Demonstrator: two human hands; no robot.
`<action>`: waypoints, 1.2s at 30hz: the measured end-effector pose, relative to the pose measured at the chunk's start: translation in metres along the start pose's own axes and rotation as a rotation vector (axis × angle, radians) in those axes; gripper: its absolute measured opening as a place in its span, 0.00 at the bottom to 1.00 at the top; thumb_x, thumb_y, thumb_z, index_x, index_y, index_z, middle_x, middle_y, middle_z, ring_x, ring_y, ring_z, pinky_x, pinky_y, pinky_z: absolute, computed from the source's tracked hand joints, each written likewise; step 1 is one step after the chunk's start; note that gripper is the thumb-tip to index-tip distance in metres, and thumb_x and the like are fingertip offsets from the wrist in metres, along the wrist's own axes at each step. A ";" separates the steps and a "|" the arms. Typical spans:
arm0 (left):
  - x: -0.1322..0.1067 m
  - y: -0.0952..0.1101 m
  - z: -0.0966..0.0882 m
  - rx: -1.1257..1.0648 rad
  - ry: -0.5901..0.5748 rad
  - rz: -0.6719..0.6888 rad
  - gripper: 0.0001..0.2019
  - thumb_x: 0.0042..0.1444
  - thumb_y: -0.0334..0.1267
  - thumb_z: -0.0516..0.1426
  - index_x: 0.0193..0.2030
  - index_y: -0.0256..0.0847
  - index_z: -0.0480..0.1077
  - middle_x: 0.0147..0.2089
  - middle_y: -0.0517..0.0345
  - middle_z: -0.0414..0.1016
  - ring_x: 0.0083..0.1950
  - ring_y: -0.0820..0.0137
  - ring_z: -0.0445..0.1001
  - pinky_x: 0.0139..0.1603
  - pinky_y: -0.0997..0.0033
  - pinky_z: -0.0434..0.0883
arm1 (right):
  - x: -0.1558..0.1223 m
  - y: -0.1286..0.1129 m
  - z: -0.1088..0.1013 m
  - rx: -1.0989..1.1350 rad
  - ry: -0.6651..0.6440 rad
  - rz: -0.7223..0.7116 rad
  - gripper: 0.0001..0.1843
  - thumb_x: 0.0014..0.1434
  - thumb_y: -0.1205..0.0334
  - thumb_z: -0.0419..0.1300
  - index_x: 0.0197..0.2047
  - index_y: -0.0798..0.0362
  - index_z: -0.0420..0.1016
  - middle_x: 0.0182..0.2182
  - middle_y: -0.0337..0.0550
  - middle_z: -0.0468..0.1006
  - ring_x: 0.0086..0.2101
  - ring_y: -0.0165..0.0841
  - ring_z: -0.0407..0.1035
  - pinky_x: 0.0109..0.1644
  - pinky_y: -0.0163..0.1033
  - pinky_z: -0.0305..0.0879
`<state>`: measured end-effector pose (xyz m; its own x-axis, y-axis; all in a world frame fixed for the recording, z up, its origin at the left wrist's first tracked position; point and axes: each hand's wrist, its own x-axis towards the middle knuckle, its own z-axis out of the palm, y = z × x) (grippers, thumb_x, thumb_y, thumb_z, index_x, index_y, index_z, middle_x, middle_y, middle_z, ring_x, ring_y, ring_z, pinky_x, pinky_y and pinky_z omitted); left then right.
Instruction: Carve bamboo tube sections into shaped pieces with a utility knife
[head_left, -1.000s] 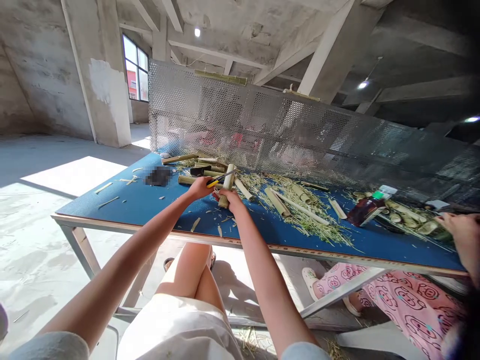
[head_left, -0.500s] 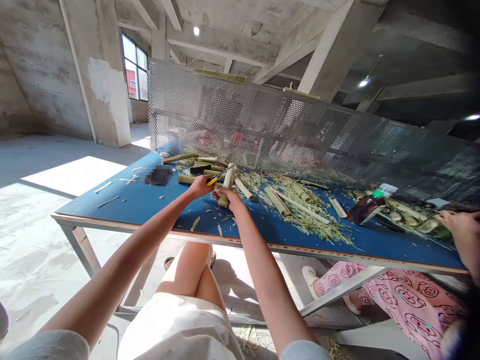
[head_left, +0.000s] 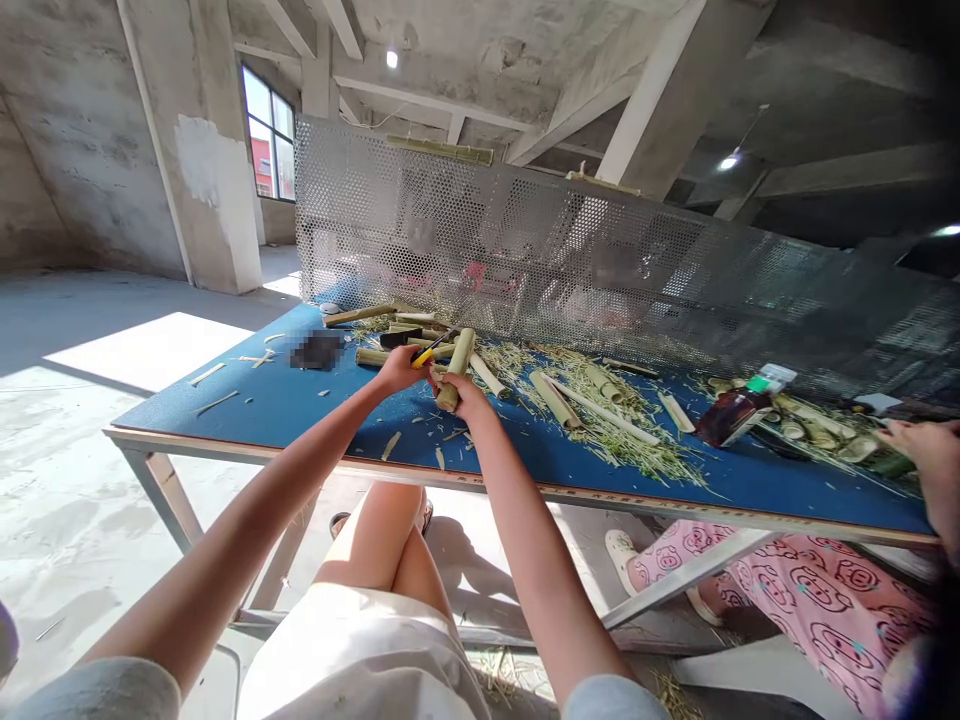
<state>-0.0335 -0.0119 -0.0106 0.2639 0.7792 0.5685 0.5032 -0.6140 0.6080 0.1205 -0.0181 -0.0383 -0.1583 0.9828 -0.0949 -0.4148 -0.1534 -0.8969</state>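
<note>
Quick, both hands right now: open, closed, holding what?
Left hand: closed, holding a yellow-handled utility knife.
Right hand: closed, holding a bamboo tube.

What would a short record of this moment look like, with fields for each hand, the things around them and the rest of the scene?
Left hand: holds a yellow-handled utility knife.
Right hand: grips a tilted bamboo tube.
Things: cut bamboo pieces and shavings lie on a blue-topped table.
Rest: a perforated metal screen stands along the far edge; a bottle lies on the table; a co-worker's hand and pink patterned trousers show at right.
</note>
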 end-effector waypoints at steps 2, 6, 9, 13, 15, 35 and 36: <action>0.000 0.001 0.000 -0.005 0.001 0.002 0.10 0.43 0.34 0.55 0.34 0.33 0.73 0.32 0.56 0.76 0.34 0.67 0.73 0.34 0.74 0.69 | 0.001 0.001 0.000 -0.009 0.030 -0.004 0.03 0.52 0.69 0.61 0.32 0.58 0.70 0.22 0.39 0.74 0.23 0.27 0.69 0.25 0.31 0.68; 0.000 0.001 0.000 -0.010 0.000 0.006 0.10 0.42 0.34 0.55 0.32 0.33 0.73 0.31 0.56 0.76 0.34 0.66 0.73 0.34 0.73 0.69 | 0.004 0.002 0.000 -0.022 0.115 -0.021 0.08 0.60 0.62 0.56 0.39 0.59 0.70 0.31 0.39 0.74 0.27 0.25 0.69 0.29 0.33 0.69; 0.000 0.001 0.000 -0.014 -0.002 0.006 0.11 0.42 0.35 0.56 0.33 0.33 0.73 0.31 0.56 0.76 0.34 0.67 0.74 0.35 0.73 0.69 | 0.006 0.003 -0.001 -0.015 0.183 -0.058 0.09 0.61 0.61 0.56 0.41 0.58 0.69 0.33 0.39 0.73 0.29 0.25 0.69 0.30 0.33 0.69; 0.000 0.002 0.001 -0.003 -0.007 0.005 0.11 0.42 0.34 0.55 0.33 0.33 0.73 0.32 0.56 0.77 0.33 0.68 0.73 0.34 0.74 0.69 | 0.005 0.002 -0.001 -0.001 0.206 -0.092 0.05 0.57 0.66 0.59 0.36 0.59 0.70 0.27 0.37 0.74 0.25 0.26 0.69 0.29 0.34 0.70; 0.000 0.003 0.001 0.005 -0.009 0.006 0.11 0.42 0.34 0.55 0.33 0.33 0.73 0.32 0.55 0.77 0.33 0.67 0.73 0.34 0.73 0.69 | 0.004 0.002 0.000 0.003 0.197 -0.094 0.03 0.53 0.70 0.61 0.32 0.58 0.70 0.22 0.38 0.74 0.23 0.27 0.70 0.27 0.34 0.70; 0.000 0.002 0.000 0.027 -0.034 0.013 0.09 0.45 0.34 0.57 0.33 0.33 0.73 0.32 0.54 0.76 0.34 0.67 0.73 0.35 0.71 0.69 | 0.011 0.007 -0.005 -0.142 0.192 -0.140 0.12 0.60 0.59 0.56 0.44 0.58 0.69 0.37 0.42 0.74 0.32 0.28 0.70 0.35 0.38 0.70; 0.000 0.002 0.001 0.026 -0.046 0.014 0.09 0.45 0.34 0.57 0.33 0.33 0.72 0.32 0.54 0.75 0.33 0.68 0.72 0.36 0.71 0.69 | 0.013 0.008 -0.007 -0.150 0.194 -0.155 0.13 0.61 0.58 0.56 0.46 0.57 0.69 0.40 0.43 0.73 0.35 0.30 0.70 0.37 0.39 0.70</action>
<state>-0.0314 -0.0131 -0.0100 0.3080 0.7759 0.5506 0.5205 -0.6218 0.5851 0.1208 -0.0056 -0.0499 0.0771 0.9968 -0.0202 -0.2816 0.0023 -0.9595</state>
